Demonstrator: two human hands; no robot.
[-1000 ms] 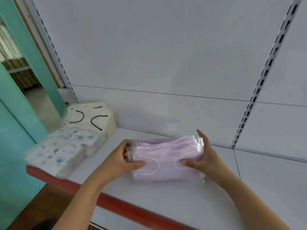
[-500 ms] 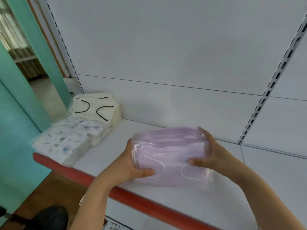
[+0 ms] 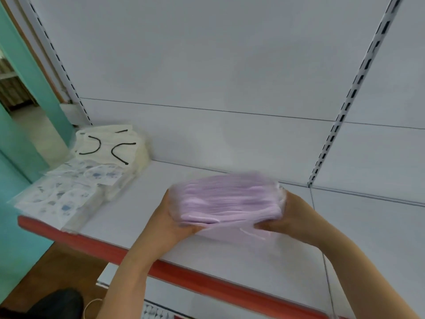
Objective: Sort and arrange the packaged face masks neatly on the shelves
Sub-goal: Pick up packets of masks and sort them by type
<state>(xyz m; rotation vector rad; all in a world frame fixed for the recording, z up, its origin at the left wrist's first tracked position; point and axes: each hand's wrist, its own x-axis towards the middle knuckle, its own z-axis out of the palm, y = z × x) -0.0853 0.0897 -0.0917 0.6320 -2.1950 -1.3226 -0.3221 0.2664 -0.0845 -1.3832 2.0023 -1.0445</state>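
Note:
A stack of pink face masks in clear plastic packs (image 3: 230, 199) is held just above the white shelf (image 3: 128, 217), blurred by motion. My left hand (image 3: 170, 219) grips its left end and my right hand (image 3: 292, 215) grips its right end, thumbs underneath at the front. One flat pink pack lies under the stack on the shelf. At the shelf's left end sit cream masks with black ear loops (image 3: 110, 146) and, in front of them, white masks with a blue print (image 3: 69, 192).
The shelf has a red front edge (image 3: 184, 275) and a white back panel with slotted uprights (image 3: 345, 107). A teal wall (image 3: 13, 176) stands at the left. Below are a wooden floor and a dark shape (image 3: 57, 302). Bare shelf surface lies right of my hands.
Both hands have lifted and tilted the pink stack from flat on the shelf, so its edge now faces me. The view has swung a little to the left.

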